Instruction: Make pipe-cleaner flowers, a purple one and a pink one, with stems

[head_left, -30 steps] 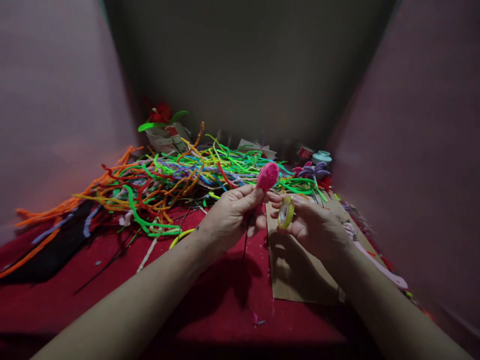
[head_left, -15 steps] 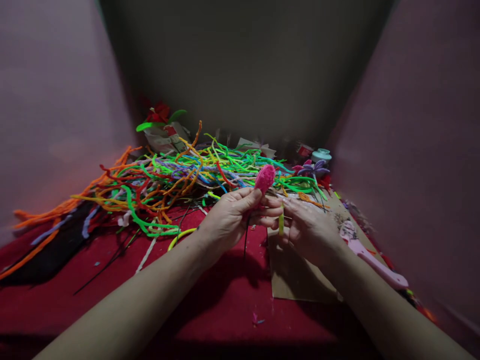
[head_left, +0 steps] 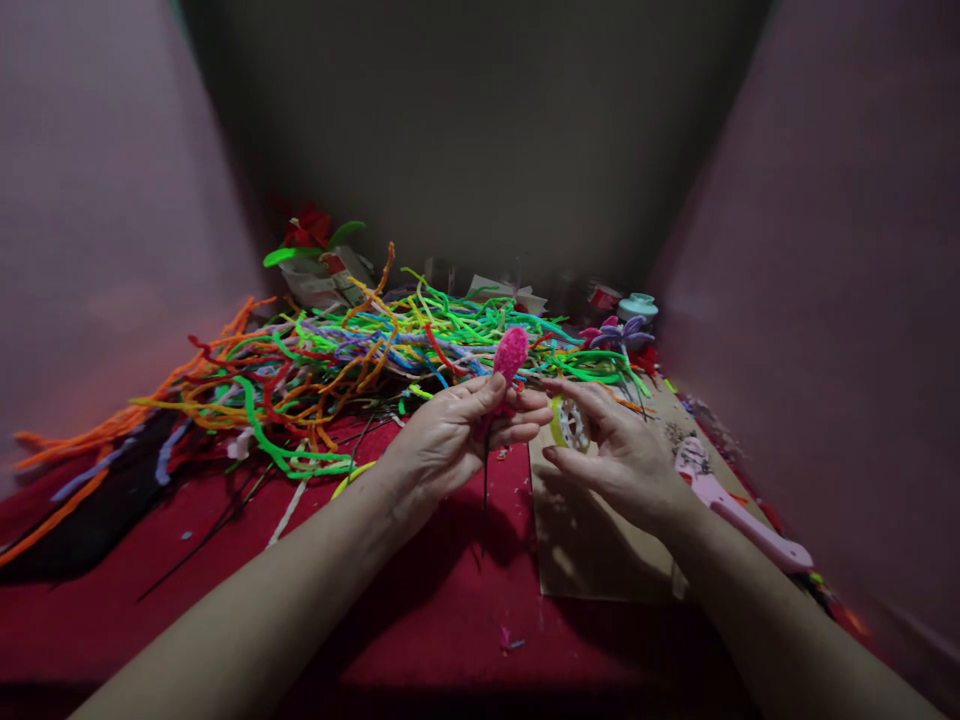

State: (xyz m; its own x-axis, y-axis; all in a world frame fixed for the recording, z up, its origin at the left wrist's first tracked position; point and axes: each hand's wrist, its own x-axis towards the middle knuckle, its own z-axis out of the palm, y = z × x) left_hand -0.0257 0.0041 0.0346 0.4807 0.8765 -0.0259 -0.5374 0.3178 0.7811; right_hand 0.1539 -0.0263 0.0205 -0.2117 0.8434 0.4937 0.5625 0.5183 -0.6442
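Note:
My left hand (head_left: 450, 430) pinches a pink fuzzy pipe-cleaner petal (head_left: 512, 350) between thumb and fingers. A thin dark stem (head_left: 485, 500) hangs below that hand. Just to the right, my right hand (head_left: 622, 450) curves around a small roll of yellow-green tape (head_left: 571, 425) with a white, holed core. The roll faces the left fingertips. Beneath the right hand lies a sheet of brown cardboard (head_left: 592, 560) on a red cloth (head_left: 420, 620).
A big tangle of coloured pipe cleaners (head_left: 360, 345) spreads across the back and left. A purple pipe-cleaner flower (head_left: 621, 333) and a light-blue jar (head_left: 637, 307) stand at back right. A pink-handled brush (head_left: 750, 525) lies right of my right forearm. Pink scraps (head_left: 510, 642) lie in front.
My right hand has turned and drawn slightly away from the left fingers, so the tape roll now shows its white core. The left hand and petal have shifted a little left.

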